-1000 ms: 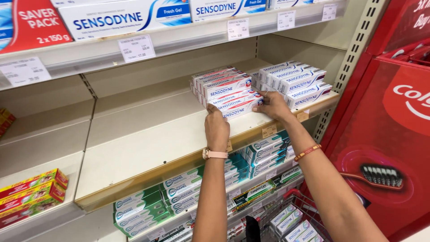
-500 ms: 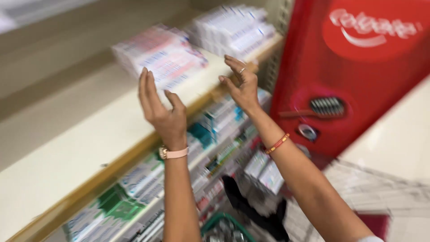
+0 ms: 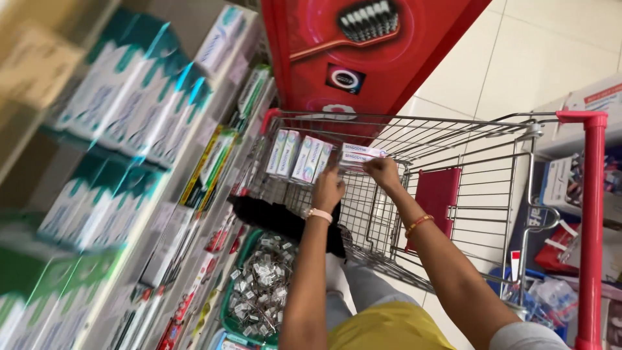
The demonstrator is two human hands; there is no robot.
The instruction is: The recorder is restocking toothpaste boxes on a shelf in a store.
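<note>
Toothpaste boxes, white with red and blue bands, sit in a small flat stack inside a wire shopping cart, toward its far left corner. Both hands reach down into the cart from the near side. The right hand has its fingers curled over the right end of the stack, gripping it. The left hand, with a pale watch strap at the wrist, closes on the left end of the same stack, fingers bent around it. Just left of the stack, more toothpaste boxes with green and blue markings stand upright in a row against the cart's far wall. To the left runs store shelving packed with blurred teal and white cartons. Beyond the cart stands a red display panel picturing a toothbrush. A green basket of small packets rests low on the near left.
</note>
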